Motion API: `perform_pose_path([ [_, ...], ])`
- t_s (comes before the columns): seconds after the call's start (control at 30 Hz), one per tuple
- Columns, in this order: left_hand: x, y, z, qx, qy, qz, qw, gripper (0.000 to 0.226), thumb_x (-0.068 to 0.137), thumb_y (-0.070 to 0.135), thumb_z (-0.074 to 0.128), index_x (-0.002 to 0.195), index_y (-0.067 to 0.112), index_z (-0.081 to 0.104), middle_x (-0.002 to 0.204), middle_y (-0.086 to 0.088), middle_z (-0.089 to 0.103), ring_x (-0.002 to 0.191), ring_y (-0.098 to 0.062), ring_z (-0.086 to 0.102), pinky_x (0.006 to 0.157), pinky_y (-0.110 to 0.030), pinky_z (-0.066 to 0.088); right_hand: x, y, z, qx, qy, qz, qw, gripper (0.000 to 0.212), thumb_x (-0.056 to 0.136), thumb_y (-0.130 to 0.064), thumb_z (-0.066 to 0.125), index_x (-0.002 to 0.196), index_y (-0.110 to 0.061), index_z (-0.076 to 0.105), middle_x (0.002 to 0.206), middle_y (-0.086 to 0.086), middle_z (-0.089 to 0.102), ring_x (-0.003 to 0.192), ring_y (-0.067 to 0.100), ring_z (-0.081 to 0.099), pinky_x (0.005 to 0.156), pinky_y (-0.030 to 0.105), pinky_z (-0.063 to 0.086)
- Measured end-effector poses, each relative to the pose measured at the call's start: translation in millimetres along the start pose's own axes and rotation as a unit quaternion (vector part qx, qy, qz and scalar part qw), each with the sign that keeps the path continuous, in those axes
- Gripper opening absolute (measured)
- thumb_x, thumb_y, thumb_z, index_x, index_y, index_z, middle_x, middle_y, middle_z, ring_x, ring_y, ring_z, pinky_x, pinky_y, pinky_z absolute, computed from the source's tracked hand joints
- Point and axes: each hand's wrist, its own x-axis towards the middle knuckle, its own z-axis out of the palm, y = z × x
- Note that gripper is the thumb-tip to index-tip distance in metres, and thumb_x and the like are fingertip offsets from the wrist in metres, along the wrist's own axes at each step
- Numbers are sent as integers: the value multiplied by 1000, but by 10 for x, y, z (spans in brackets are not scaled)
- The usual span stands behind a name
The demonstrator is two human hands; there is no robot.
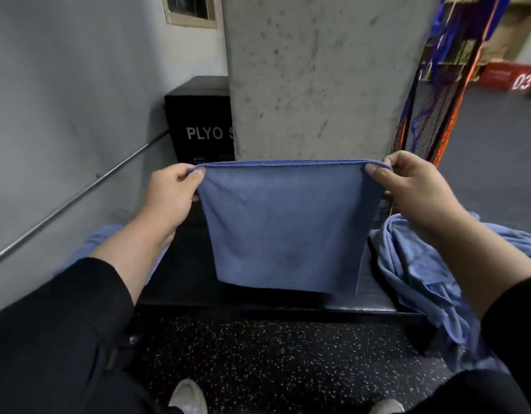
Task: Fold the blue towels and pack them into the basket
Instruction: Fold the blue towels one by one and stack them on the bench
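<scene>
A blue towel [285, 228] hangs in the air, stretched flat above a black bench [258, 303]. My left hand [171, 192] pinches its upper left corner. My right hand [407, 186] pinches the upper right corner. The top edge looks doubled, so the towel seems folded in half. A heap of loose blue towels [422, 273] lies on the right end of the bench and spills over its edge. More blue cloth [106, 234] shows under my left forearm at the bench's left end. No basket is in view.
A concrete pillar [318, 76] rises right behind the bench. A black plyo box [198, 121] stands to its left against the grey wall, with a metal rail [79, 195] along it. A net rack [443, 85] leans at the right. Speckled floor lies below.
</scene>
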Motion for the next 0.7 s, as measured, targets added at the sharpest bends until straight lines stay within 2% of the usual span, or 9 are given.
perform_pose_path([
  [0.1,-7,152,-64,-2,-12,-3,1000,17,101,19,60,91,16,73,88,-3,71,87,-17,66,90,-47,59,-20,-152,-59,18,-4,4,1000,29,94,-28,69,74,-23,49,71,-3,53,69,12,51,64,28,48],
  [0.17,-37,234,-76,-9,-24,-2,1000,19,101,20,59,90,19,73,85,-2,70,82,-20,66,87,-45,60,-42,-204,-97,14,-1,4,1000,28,94,-29,69,75,-23,50,71,-4,54,69,10,53,62,26,48],
  [0.3,-112,317,-68,-4,-50,-11,999,19,103,20,56,91,12,69,81,-10,63,70,-23,62,69,-35,57,-107,-251,-154,63,-12,31,997,26,95,-26,69,77,-21,50,72,0,56,69,15,57,60,30,50],
  [0.43,-134,288,-60,-18,-82,-46,995,26,101,24,57,76,19,61,75,-9,55,61,-17,55,56,-28,47,-150,-219,-172,75,-4,51,996,23,94,-25,69,79,-20,53,71,3,52,65,19,50,59,33,45],
  [0.57,-11,211,-70,-62,-109,-97,987,20,88,32,65,73,24,54,72,-7,39,62,-19,36,57,-31,27,-73,-219,-158,73,20,59,995,21,93,-29,69,81,-20,55,67,1,48,53,14,42,48,26,35],
  [0.7,220,123,5,-52,-100,-115,987,29,85,29,64,65,26,44,64,-2,32,57,-15,27,55,-31,21,174,-152,-75,63,24,75,995,21,90,-36,72,84,-21,59,66,1,50,51,15,42,47,23,33],
])
